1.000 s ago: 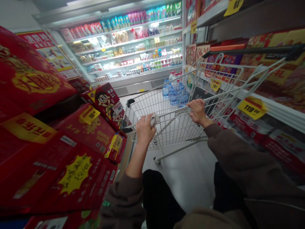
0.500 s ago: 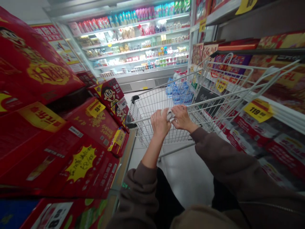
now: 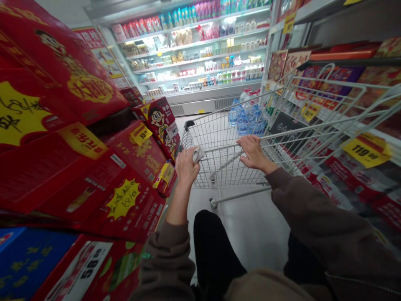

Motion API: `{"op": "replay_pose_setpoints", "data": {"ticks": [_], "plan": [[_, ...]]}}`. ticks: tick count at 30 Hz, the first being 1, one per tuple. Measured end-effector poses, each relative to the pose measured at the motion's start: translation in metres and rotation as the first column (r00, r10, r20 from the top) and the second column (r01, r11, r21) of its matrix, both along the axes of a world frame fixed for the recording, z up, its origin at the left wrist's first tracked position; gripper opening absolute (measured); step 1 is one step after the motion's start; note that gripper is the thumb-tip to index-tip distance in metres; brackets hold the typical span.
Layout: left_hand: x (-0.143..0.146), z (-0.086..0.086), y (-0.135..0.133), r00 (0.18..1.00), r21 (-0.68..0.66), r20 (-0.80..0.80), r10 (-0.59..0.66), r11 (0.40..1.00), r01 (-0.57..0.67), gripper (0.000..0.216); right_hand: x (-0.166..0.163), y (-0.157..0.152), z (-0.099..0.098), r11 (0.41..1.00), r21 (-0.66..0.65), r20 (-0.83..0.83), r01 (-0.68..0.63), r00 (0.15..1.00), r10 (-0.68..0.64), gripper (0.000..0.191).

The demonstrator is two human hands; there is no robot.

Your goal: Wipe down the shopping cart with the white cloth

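Observation:
The shopping cart (image 3: 221,147) of pale metal wire stands sideways in front of me. My left hand (image 3: 187,166) is closed at the left part of its near top rail, with a crumpled white cloth (image 3: 198,154) sticking out between thumb and fingers. Whether it is fabric or paper I cannot make out. Farther right along that rail, my right hand (image 3: 253,154) has its fingers curled over the bar, thumb below. The cart's basket shows the floor through its wires.
Stacked red gift boxes (image 3: 134,156) crowd the left side. Shelves with boxed goods and a yellow price tag (image 3: 366,149) line the right. Bottled water packs (image 3: 246,119) stand on the floor beyond the cart, before a lit refrigerated display (image 3: 200,98). A cart wheel (image 3: 213,203) is near my legs.
My hands were together around the white cloth on the rail. Now they are apart: the left has slid left with the cloth, and the right grips the rail. The view has shifted left.

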State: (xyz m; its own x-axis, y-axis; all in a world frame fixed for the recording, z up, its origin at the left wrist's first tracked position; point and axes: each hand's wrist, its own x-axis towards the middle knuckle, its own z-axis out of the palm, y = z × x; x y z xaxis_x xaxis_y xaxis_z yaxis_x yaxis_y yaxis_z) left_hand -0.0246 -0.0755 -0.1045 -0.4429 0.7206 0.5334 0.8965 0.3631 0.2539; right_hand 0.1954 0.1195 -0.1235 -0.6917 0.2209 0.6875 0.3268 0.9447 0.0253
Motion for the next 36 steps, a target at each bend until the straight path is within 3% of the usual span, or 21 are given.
{"op": "replay_pose_setpoints", "data": {"ticks": [3,6,10,13,18,23,29,33,36], "plan": [[-0.003,-0.003,0.002,1.000,0.038,0.002,0.026,0.999,-0.026,0.046,-0.001,-0.007,0.004,0.998,0.021,0.025,0.066,0.997,-0.067,0.038],[0.016,-0.005,0.017,0.999,0.082,-0.001,0.037,0.996,-0.037,0.044,-0.014,-0.021,0.011,0.984,0.064,0.054,0.164,0.984,-0.167,0.030],[0.047,-0.007,0.036,0.999,0.112,-0.025,-0.036,0.993,0.038,0.045,-0.045,-0.043,0.016,0.993,0.096,0.137,0.070,0.987,-0.083,0.030],[0.049,-0.009,0.036,0.996,0.132,-0.040,-0.083,0.987,0.088,0.049,-0.059,-0.050,0.016,0.998,0.060,0.120,0.028,0.992,-0.035,0.029],[0.028,-0.017,0.017,0.990,0.152,-0.056,-0.128,0.979,0.135,0.058,-0.056,-0.047,0.023,0.999,0.011,0.227,0.033,0.973,-0.035,0.023],[0.008,-0.022,0.003,0.998,0.193,-0.043,-0.038,0.980,0.045,0.061,-0.051,-0.042,0.033,1.000,-0.011,0.335,0.005,0.942,-0.001,0.026],[-0.018,-0.016,-0.016,0.998,0.116,-0.025,0.064,0.991,-0.061,0.062,-0.051,-0.039,0.033,1.000,-0.028,0.328,-0.006,0.944,0.015,0.025],[-0.039,-0.014,-0.028,0.984,0.180,0.070,0.162,0.968,-0.172,0.053,-0.053,-0.040,0.031,1.000,-0.026,0.314,0.008,0.949,0.000,0.024],[-0.066,-0.008,-0.024,0.976,0.247,0.177,0.128,0.954,-0.170,0.034,-0.055,-0.041,0.030,0.999,-0.040,0.317,0.021,0.948,-0.008,0.025]]}}
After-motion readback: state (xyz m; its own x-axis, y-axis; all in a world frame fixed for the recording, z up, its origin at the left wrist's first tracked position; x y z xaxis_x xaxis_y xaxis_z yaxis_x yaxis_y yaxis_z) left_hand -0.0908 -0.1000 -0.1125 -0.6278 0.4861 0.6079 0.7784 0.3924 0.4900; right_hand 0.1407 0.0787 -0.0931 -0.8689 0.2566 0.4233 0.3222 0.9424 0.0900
